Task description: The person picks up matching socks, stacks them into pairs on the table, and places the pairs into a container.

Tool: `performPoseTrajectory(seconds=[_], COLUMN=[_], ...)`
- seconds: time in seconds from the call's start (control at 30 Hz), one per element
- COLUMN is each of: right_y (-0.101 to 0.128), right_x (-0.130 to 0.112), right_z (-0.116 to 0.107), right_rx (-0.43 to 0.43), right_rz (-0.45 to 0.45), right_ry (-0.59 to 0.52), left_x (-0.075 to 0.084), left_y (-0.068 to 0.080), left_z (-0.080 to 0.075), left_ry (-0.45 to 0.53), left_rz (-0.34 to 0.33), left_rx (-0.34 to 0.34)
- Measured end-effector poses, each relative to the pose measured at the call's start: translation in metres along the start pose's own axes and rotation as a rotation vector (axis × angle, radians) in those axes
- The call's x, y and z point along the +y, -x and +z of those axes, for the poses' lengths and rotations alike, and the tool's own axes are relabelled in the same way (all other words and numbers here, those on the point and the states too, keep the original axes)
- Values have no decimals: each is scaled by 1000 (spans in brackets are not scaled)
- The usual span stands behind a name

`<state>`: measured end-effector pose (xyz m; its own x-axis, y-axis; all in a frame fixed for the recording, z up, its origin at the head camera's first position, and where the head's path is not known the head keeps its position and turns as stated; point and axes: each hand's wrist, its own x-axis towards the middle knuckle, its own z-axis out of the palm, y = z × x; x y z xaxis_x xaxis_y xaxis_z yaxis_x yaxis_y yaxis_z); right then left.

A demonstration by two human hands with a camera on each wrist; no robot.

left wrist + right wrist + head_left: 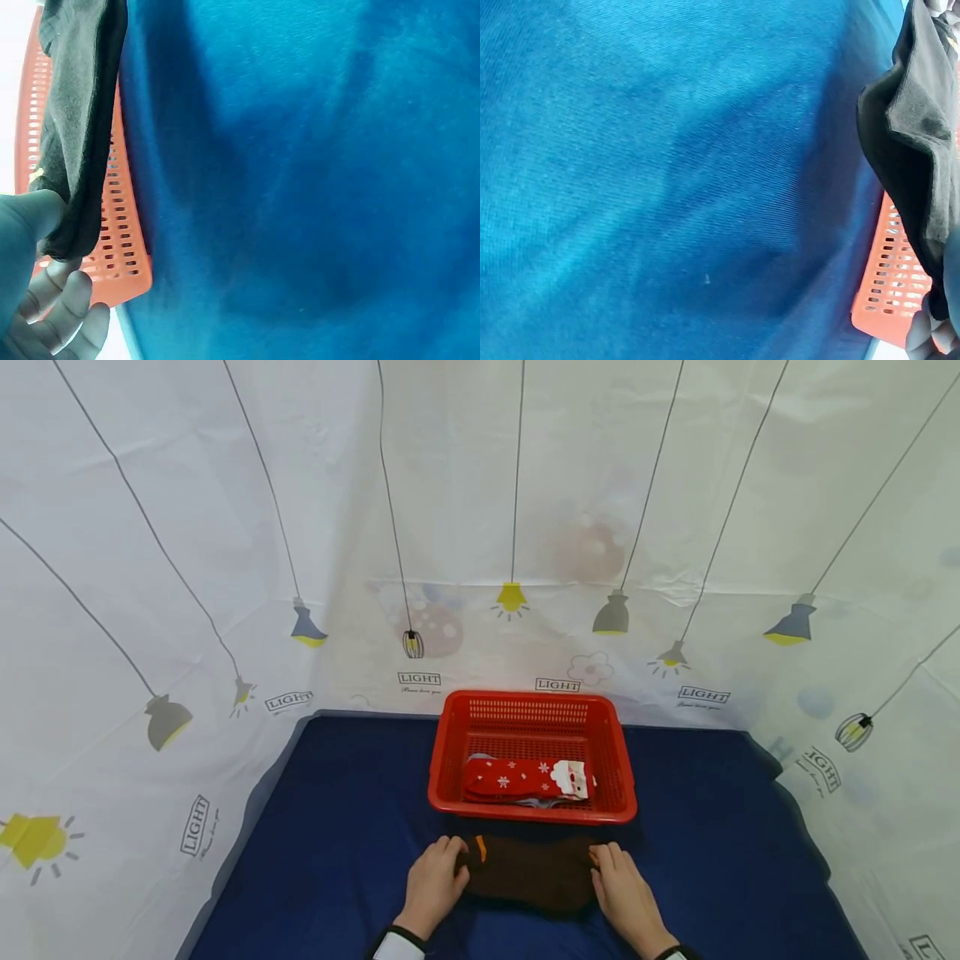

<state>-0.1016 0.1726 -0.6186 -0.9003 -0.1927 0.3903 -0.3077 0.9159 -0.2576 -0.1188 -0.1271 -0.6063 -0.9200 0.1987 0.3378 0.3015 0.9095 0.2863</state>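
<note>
A dark brown sock [528,870] with an orange mark is stretched between my two hands just in front of a red plastic basket [450,752]. My left hand [435,881] grips its left end and my right hand [622,889] grips its right end. In the left wrist view the brown sock [79,127] hangs beside the basket [120,247], pinched by my left hand [37,255]. The right wrist view shows the sock [919,142] in folds against the basket [892,296], my right hand [934,334] barely in frame. A red Christmas sock [525,777] with a Santa face lies inside the basket.
The basket stands on a dark blue cloth [337,827] that covers the surface. A white curtain [225,527] printed with hanging lamps closes in the back and both sides. Blue cloth spreads out left and right of the basket.
</note>
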Motion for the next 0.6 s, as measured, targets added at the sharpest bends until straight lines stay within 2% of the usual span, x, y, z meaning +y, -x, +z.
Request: performPoseTrajectory(seconds=[0.23,0.43,0.6], right_y=[-4,-10,-18], right_x=[2,2,1], right_z=[-6,-13,-20], right_rx=[92,138,165], right_rz=[-30,-60,-59], right_ry=[-10,-9,-2], left_x=[3,5,6], left_y=[-2,-7,-15], left_z=[-10,-19,-25], left_ry=[9,8,8], left_rz=[-6,23,42], left_rx=[43,134,161])
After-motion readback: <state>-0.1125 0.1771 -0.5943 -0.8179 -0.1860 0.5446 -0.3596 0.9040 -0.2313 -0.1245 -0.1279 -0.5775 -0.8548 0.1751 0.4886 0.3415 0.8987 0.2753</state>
